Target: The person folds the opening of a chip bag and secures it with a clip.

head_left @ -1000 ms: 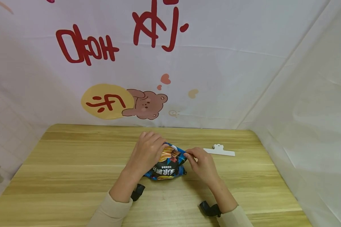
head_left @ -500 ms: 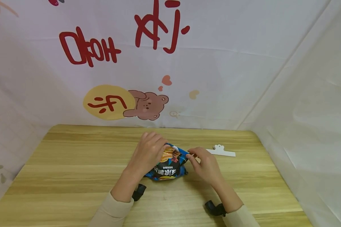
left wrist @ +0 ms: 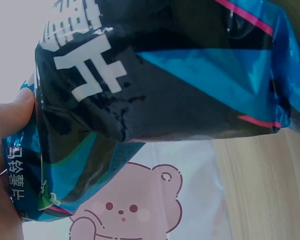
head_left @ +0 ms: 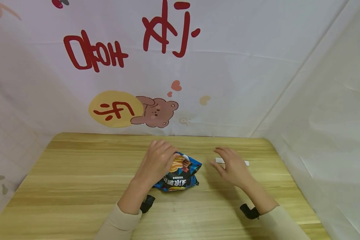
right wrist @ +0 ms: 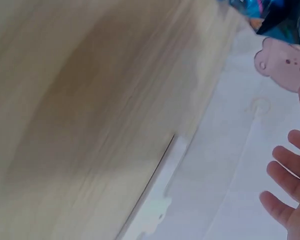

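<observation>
The left hand (head_left: pixel 156 161) gripped the snack bag (head_left: pixel 180 175) at its 10 o'clock edge, fingers curled over the rim and thumb pressed against the wrapper. The bag sat near the middle of the tabletop (head_left: pixel 87 173), its lettering upside down from the head view. At 3 o'clock from it, the right hand (head_left: pixel 232 168) hung well apart from the bag, fingers spread, thumb wide of them, holding nothing. Behind that hand a white clip (right wrist: pixel 151 202) lay on the tabletop, partly hidden in the head view. A printed bear (head_left: pixel 159 113) decorated the cloth (head_left: pixel 228 73) at 11 o'clock from the bag.
</observation>
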A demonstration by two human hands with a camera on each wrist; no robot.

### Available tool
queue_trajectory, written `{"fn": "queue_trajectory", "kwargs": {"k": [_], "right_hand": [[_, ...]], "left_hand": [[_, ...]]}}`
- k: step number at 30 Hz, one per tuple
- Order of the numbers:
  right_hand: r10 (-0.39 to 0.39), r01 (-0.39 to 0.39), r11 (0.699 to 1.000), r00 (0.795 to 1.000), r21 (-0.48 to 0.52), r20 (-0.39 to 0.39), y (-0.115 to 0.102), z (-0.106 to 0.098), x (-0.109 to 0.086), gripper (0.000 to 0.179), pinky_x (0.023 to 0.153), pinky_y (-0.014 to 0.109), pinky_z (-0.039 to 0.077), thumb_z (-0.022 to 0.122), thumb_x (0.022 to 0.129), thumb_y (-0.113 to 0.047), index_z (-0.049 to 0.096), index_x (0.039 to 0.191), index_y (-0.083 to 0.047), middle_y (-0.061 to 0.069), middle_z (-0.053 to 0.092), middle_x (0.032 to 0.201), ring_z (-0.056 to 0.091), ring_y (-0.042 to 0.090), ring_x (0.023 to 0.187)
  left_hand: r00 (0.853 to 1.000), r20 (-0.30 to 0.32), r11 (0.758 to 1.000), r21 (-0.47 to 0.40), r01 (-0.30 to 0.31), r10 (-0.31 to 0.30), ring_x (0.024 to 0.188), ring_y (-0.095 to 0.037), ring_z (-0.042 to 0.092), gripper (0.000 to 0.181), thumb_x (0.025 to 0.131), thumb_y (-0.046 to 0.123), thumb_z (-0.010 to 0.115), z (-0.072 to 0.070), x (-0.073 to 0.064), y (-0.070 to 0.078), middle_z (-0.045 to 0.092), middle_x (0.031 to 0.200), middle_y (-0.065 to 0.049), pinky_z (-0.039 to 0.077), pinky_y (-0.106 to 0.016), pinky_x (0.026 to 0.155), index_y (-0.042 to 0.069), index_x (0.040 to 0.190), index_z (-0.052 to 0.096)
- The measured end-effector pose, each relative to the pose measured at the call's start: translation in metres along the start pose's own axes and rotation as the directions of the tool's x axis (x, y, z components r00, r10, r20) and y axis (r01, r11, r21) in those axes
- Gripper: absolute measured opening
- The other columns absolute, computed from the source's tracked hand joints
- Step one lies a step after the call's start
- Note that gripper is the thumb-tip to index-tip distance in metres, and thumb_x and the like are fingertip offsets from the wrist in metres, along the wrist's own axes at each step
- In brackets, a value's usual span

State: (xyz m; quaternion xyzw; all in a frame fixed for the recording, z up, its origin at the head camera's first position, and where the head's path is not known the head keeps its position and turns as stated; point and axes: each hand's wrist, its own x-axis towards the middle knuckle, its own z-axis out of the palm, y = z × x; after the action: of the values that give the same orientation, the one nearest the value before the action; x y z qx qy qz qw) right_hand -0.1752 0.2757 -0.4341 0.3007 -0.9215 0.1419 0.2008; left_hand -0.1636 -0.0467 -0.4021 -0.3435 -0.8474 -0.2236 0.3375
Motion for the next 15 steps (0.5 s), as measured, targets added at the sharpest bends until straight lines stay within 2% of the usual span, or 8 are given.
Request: {"fn": "queue_trajectory", "kwargs": {"k": [4, 8, 15], "right_hand": [[0.054, -0.053, 0.998, 0.994, -0.019, 0.092, 0.015, -0.002, -0.005, 0.061, 0.106, 0.063, 0.045, 0.080, 0.093, -0.032, 0.062, 0.138, 0.005, 0.025, 0.060, 0.142, 0.056, 0.046, 0.130], [0.088, -0.084, 0.996, 0.979, -0.032, 0.184, 0.035, 0.005, -0.011, 0.069, 0.109, 0.067, 0.039, 0.080, 0.093, -0.034, 0.055, 0.145, 0.004, 0.027, 0.053, 0.149, 0.051, 0.051, 0.134], [0.179, -0.159, 0.984, 0.925, -0.087, 0.334, 0.064, 0.012, -0.022, 0.078, 0.109, 0.070, 0.038, 0.078, 0.094, -0.039, 0.048, 0.151, 0.004, 0.034, 0.047, 0.151, 0.047, 0.056, 0.136]], "left_hand": [[1.000, 0.002, 1.000, 0.012, -0.005, 0.005, 0.087, -0.021, 0.065, 0.009, 0.093, 0.014, 0.082, 0.001, -0.001, 0.000, 0.074, 0.091, -0.002, 0.041, -0.032, 0.069, 0.007, 0.096, 0.079], [1.000, -0.009, 1.000, 0.008, -0.011, 0.011, 0.087, -0.022, 0.065, 0.009, 0.092, 0.014, 0.082, 0.001, -0.001, -0.001, 0.074, 0.090, -0.003, 0.041, -0.033, 0.069, 0.007, 0.095, 0.079], [1.000, -0.011, 1.000, 0.002, -0.011, 0.011, 0.087, -0.022, 0.065, 0.009, 0.092, 0.014, 0.083, 0.002, -0.001, -0.001, 0.074, 0.089, -0.003, 0.041, -0.033, 0.069, 0.007, 0.095, 0.079]]}}
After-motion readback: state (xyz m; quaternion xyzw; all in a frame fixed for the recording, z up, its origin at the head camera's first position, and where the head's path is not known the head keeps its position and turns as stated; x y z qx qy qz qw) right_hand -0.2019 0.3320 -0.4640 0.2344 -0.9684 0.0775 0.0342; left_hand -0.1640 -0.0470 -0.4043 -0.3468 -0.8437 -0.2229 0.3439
